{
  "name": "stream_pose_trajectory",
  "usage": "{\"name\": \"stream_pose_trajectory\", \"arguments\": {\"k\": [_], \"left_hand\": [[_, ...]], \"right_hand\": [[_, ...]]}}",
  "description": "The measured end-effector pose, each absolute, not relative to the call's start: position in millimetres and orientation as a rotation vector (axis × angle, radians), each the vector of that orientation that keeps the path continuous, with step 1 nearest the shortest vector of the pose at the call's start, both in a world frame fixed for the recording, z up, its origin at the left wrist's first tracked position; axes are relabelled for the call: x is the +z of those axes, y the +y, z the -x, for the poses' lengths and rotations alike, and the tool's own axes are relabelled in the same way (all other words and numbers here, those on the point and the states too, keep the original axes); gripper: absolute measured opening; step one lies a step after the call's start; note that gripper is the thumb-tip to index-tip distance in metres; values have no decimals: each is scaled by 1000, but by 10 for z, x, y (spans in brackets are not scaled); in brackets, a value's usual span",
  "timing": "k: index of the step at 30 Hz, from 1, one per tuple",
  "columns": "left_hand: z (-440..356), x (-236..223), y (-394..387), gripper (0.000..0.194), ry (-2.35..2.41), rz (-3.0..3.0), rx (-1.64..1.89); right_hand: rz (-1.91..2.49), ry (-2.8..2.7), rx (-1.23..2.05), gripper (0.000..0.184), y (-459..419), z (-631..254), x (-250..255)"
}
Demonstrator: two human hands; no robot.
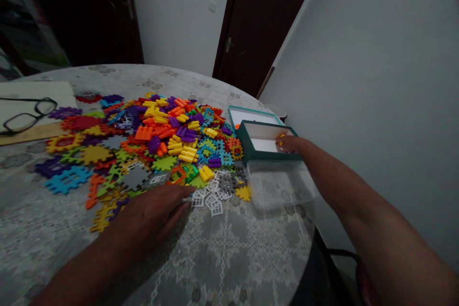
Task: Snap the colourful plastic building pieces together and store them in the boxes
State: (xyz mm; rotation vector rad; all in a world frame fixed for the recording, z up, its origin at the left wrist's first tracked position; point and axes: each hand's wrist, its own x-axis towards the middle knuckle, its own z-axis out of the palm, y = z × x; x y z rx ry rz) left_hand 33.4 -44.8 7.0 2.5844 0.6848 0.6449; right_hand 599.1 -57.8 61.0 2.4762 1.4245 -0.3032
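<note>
My left hand (158,210) rests low over the table, its fingers stretched toward several small white toy window frames (211,196). The fingertips reach the edge of those pieces; whether they touch one is hard to tell. On the right, my right hand (289,144) reaches inside a dark green box (268,155) with a white interior. A small yellow-orange building piece (281,140) shows at its fingers, which are closed around it. Beside my left hand spreads a big pile of colourful plastic building pieces (165,124), among them gear-edged plates and ribbed connectors.
A clear plastic tray (281,196) stands in front of the green box, and a teal-edged lid (251,114) lies behind it. Glasses (27,117) rest on a board (60,93) at the left. A wall (376,81) rises close on the right.
</note>
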Motion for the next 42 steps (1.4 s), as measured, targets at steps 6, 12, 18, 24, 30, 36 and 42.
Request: {"name": "stream_pose_trajectory", "arguments": {"k": [6,12,18,24,30,36,42], "left_hand": [[-340,79,-457,36,668,-2577,651],[-350,104,-449,34,644,-2582,676],[-358,111,-444,35,648,-2597,674],[-344,71,-434,37,640,-2612,681],[-353,110,-434,34,592,-2615,715],[-400,212,-461,34,681,-2590,758],[-406,302,-422,35,895,-2521,866]], "right_hand": [[-2611,1270,-471,46,-617,-6008,709],[-2731,1212,-493,56,-646,-6054,866],[-2790,1202,-449,46,-689,-6026,905],[-2888,1254,-238,43,-726,-5877,1145],[-3074,1774,301,41,-1158,-5010,1479],[-2425,2560,-363,29,-1751,-3556,1207],[-2237,2437,-445,34,-1721,-3173,834]]}}
